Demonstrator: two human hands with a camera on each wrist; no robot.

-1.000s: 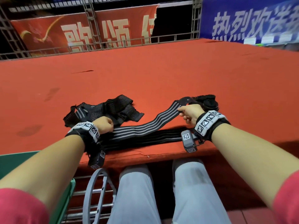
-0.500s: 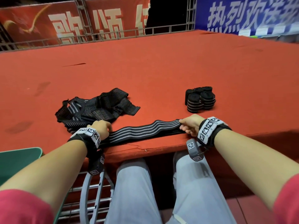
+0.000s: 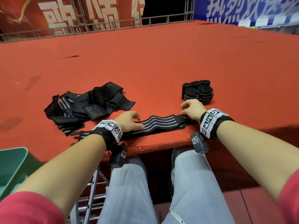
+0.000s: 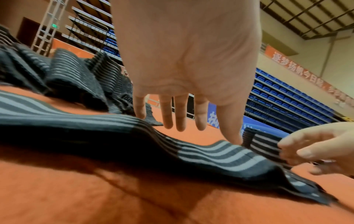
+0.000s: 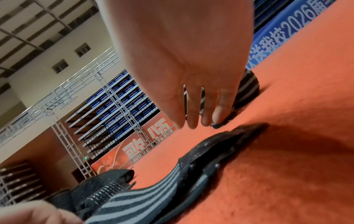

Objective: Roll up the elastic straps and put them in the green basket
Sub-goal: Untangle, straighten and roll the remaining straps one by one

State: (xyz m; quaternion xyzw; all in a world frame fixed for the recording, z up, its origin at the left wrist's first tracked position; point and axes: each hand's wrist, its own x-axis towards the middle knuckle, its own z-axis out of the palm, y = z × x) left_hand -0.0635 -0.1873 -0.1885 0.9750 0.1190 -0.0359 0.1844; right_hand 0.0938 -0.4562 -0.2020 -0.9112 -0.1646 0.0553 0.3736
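Both hands are down at the near edge of the red worktop [image 3: 161, 59], well apart, with one striped strap [image 3: 159, 124] lying flat between them. The left hand [image 3: 129, 120] has its fingers straight and spread, thumb tip pressing on the strap's striped middle. The right hand [image 3: 191, 109] hovers loosely uncurled over the strap's dark end, gripping nothing; contact there is hard to tell. Beyond the left hand lies the tangled pile of unrolled straps [image 3: 84, 105]. Just past the right hand's fingers stands the cluster of rolled straps [image 3: 198, 92]. The green basket [image 3: 12, 165] sits below the worktop edge, outside the left forearm
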